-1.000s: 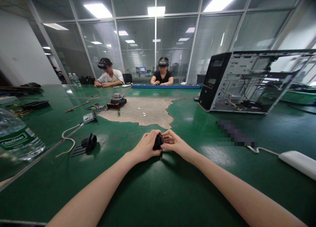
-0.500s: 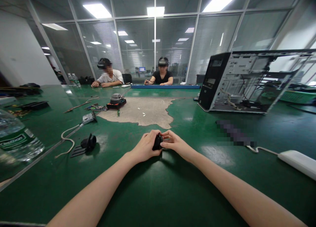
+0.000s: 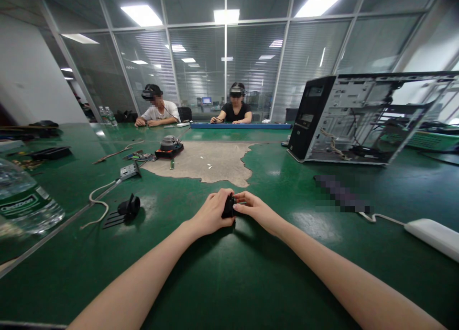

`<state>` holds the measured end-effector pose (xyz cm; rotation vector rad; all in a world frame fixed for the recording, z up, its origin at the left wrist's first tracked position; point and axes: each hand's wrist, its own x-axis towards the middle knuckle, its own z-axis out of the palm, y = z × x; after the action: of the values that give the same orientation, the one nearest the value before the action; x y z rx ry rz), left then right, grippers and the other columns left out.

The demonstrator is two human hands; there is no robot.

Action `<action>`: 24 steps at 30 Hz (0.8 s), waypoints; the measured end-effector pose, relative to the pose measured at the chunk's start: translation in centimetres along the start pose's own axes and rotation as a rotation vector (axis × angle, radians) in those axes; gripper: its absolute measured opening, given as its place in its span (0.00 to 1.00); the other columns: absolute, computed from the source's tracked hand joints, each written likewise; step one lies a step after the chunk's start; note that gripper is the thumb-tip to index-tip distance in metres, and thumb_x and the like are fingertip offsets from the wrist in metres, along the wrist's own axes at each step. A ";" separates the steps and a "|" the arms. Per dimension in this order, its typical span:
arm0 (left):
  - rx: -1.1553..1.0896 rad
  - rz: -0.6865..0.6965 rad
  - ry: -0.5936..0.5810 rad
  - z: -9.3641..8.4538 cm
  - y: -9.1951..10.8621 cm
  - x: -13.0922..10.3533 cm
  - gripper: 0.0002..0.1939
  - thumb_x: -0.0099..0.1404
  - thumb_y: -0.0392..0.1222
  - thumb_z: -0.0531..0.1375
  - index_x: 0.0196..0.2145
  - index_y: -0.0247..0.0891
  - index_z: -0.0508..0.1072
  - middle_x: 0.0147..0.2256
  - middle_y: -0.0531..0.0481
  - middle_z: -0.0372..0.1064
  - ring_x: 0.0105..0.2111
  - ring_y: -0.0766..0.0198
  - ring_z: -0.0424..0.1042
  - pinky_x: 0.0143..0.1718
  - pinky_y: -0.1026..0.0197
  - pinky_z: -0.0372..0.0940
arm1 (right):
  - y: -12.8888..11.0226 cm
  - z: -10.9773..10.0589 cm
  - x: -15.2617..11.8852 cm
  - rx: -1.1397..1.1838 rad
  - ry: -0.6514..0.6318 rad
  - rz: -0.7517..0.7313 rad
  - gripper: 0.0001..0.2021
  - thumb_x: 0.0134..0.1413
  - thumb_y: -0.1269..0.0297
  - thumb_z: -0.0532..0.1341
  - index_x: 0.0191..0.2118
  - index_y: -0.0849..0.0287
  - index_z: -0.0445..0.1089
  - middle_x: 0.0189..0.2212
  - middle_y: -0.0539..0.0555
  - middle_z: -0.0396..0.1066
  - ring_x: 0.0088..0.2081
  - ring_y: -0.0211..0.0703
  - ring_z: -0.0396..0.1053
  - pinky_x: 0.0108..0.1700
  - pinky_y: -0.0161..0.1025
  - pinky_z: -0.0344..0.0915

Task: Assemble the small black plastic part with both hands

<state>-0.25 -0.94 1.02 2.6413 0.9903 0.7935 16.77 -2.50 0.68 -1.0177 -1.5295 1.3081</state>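
A small black part [image 3: 228, 207] is held just above the green table [image 3: 229, 282], in front of me at the middle. My left hand [image 3: 213, 211] is wrapped round it from the left, with the thumb underneath. From the right, the fingertips of my right hand [image 3: 254, 207] close on the part's right side. The exact shape of the part is hidden by my fingers. To the left lies another black part with prongs [image 3: 128, 207], near a metal bracket [image 3: 129, 170] with a pale cable.
An open computer case [image 3: 310, 119] stands at the right. A white power strip [image 3: 432, 236] lies nearer, beside a blurred dark object [image 3: 340, 192]. A water bottle [image 3: 27, 201] is at the left edge. Two people [image 3: 159, 111] sit across the table, behind a blue bar [image 3: 240, 126].
The fingers of my right hand have shifted slightly against the black part. My left hand has stayed in place.
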 end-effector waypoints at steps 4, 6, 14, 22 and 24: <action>0.018 0.005 -0.003 0.0 -0.1 0.0 0.28 0.50 0.39 0.59 0.47 0.42 0.52 0.44 0.48 0.57 0.45 0.57 0.60 0.47 0.52 0.54 | -0.5 0.0 -0.4 0.039 -0.050 -0.029 0.16 0.38 0.67 0.64 0.36 0.56 0.60 0.35 0.50 0.66 0.41 0.40 0.64 0.44 0.42 0.61; 0.024 0.003 0.003 0.1 -0.1 0.0 0.27 0.50 0.39 0.59 0.47 0.42 0.52 0.43 0.48 0.57 0.45 0.57 0.60 0.47 0.53 0.54 | -0.6 0.1 -0.4 0.039 -0.032 -0.037 0.15 0.40 0.65 0.63 0.36 0.56 0.61 0.35 0.50 0.66 0.41 0.40 0.64 0.44 0.43 0.60; 0.008 0.000 -0.003 0.1 -0.1 0.0 0.28 0.50 0.40 0.59 0.47 0.42 0.52 0.44 0.48 0.57 0.46 0.56 0.60 0.47 0.52 0.54 | -0.1 0.2 -0.1 0.015 0.027 0.005 0.15 0.41 0.63 0.63 0.38 0.56 0.62 0.38 0.52 0.65 0.42 0.41 0.64 0.46 0.45 0.60; 0.017 0.011 -0.001 0.1 -0.2 0.0 0.28 0.50 0.39 0.59 0.47 0.42 0.51 0.44 0.48 0.57 0.45 0.57 0.60 0.47 0.53 0.54 | -0.6 0.1 -0.4 0.044 -0.043 -0.044 0.16 0.39 0.67 0.64 0.37 0.56 0.60 0.36 0.50 0.66 0.41 0.40 0.64 0.45 0.43 0.60; 0.023 0.014 0.005 0.1 -0.1 0.0 0.27 0.51 0.40 0.58 0.47 0.41 0.52 0.43 0.48 0.57 0.45 0.57 0.60 0.47 0.53 0.54 | -0.7 0.2 -0.5 0.037 -0.016 -0.043 0.13 0.42 0.65 0.62 0.35 0.56 0.61 0.35 0.50 0.66 0.41 0.40 0.64 0.45 0.43 0.60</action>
<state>-0.27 -0.84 0.87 2.6697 0.9895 0.7964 16.65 -3.08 1.26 -0.9482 -1.5255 1.3121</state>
